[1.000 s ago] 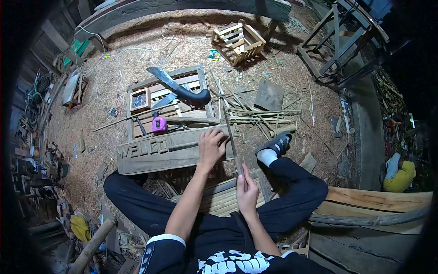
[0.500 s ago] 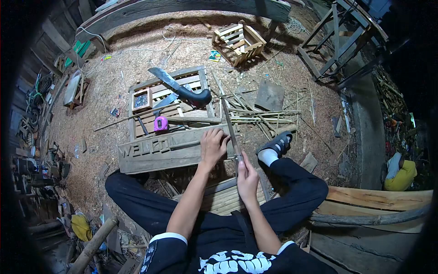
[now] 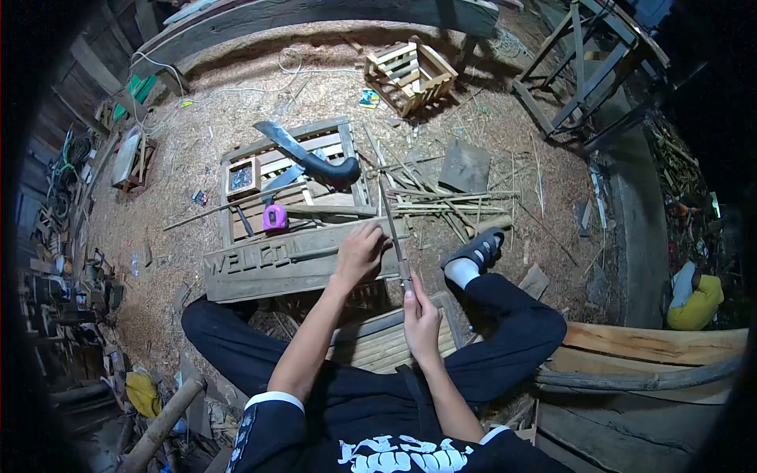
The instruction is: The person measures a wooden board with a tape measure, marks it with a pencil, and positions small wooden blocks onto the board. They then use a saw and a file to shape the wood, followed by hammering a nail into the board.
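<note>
My left hand (image 3: 361, 254) is curled over the right part of a grey wooden board (image 3: 315, 279), its fingers closed round the end of a thin wooden strip (image 3: 319, 251). Raised wooden letters (image 3: 252, 257) run along the board's left part. In my right hand (image 3: 423, 319) is a knife (image 3: 392, 229) with a long narrow blade, pointing up and away beside my left fingers. Beyond the board lie a pink tape measure (image 3: 275, 217) and a large curved blade with a black handle (image 3: 333, 170), on a slatted wooden panel (image 3: 347, 140).
A small wooden box (image 3: 242, 176) with dark bits inside sits on the panel. Bamboo strips (image 3: 441, 201) are scattered to its right, near my sandalled foot (image 3: 475, 256). Farther off stand a slatted wooden crate (image 3: 426, 83) and a long beam (image 3: 315, 27). Shavings cover the ground.
Both hands have shifted slightly left, and the right hand has moved a little lower with the knife. My left hand still holds the strip on the board.
</note>
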A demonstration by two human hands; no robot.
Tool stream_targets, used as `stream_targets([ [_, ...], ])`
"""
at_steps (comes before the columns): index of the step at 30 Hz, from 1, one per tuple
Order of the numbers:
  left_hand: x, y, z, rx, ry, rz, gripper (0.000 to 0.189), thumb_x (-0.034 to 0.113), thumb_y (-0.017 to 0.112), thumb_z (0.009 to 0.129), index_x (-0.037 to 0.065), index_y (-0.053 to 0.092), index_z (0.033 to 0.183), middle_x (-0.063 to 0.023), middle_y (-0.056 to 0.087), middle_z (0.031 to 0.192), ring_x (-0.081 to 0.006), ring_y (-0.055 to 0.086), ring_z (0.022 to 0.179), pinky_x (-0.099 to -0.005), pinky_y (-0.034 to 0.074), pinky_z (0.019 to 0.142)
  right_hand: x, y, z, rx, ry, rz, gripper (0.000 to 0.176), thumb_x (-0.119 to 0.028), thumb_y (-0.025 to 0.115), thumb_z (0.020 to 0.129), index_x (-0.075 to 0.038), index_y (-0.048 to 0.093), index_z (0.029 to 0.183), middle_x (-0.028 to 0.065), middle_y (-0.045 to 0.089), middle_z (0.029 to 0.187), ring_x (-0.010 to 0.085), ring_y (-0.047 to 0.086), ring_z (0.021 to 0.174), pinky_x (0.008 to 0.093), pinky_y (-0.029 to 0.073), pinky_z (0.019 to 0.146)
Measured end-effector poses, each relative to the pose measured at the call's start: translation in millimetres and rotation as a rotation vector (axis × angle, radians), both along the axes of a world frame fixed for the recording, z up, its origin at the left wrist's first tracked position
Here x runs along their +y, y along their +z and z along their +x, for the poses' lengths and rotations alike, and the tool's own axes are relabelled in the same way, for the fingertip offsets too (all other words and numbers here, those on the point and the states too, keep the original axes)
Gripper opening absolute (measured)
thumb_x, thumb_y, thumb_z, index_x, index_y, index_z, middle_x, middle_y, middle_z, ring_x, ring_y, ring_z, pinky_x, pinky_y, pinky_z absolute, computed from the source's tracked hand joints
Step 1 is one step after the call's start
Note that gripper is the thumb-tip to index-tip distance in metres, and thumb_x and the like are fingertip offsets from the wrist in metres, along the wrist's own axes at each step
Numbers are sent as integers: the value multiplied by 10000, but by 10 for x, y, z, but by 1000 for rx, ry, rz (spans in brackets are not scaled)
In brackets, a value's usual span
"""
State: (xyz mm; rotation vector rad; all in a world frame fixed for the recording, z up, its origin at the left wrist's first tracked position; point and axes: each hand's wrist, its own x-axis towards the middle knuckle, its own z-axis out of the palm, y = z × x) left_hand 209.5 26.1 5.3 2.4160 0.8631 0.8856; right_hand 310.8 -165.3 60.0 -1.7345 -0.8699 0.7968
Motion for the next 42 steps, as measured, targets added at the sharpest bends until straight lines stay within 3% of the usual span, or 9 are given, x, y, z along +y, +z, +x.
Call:
stream_targets([
  [7,29,-8,12,10,17,25,201,131,771,873,13,616,923,-140,610,924,-366,611,912,-458,491,768,-138,189,-23,52,-29,-145,434,-185,544,1092,39,575,1463,287,676,1350,301,660,1296,373,521,1028],
  [10,11,3,-11,56,17,-8,191,122,761,876,13,613,928,-140,612,944,-371,611,924,-462,488,779,88,62,-31,-17,-45,12,441,-193,534,1098,21,564,1483,270,689,1337,226,738,1092,358,551,927],
  [13,3,62,-1,-4,26,-6,179,113,744,882,9,610,940,-149,607,968,-381,608,946,-471,483,788,-87,43,-75,-353,-19,186,443,-227,514,1111,-35,563,1508,239,757,1118,123,489,652,349,489,649],
  [16,-2,75,7,-15,3,-13,177,118,738,887,9,610,944,-149,607,962,-385,609,946,-479,482,794,-383,210,-91,-150,-8,-79,447,-237,513,1114,-15,566,1499,245,753,1084,137,575,695,361,516,693],
  [24,12,24,-32,83,30,7,224,109,736,837,34,610,1006,-129,630,1073,-344,614,1062,-445,506,900,43,126,-73,-224,-2,71,469,-242,507,1116,11,540,1509,299,716,1233,188,718,913,372,547,834],
  [25,4,37,-28,63,36,18,227,108,739,832,35,610,1003,-128,629,1070,-343,614,1057,-444,506,895,-109,-77,-23,-399,29,192,466,-234,501,1116,-12,533,1525,290,732,1165,172,678,805,370,538,763],
  [26,15,48,-20,43,42,29,231,107,742,826,36,610,1001,-128,629,1067,-342,615,1053,-443,506,890,-290,204,-96,-167,16,-50,445,-222,495,1117,-33,554,1515,278,738,1114,159,607,731,356,512,707],
  [34,47,28,-35,95,33,18,235,108,746,818,33,610,995,-124,621,1045,-346,606,1008,-455,502,857,224,16,-61,-306,-9,153,448,-241,514,1114,-13,569,1496,251,749,1135,137,555,703,338,509,688],
  [42,-8,-2,-24,53,27,-1,230,87,740,813,36,610,996,-128,614,1033,-355,604,1015,-458,500,865,-122,62,-66,-106,-28,26,448,-219,536,1108,27,568,1482,274,696,1328,224,716,1145,344,530,961],
])
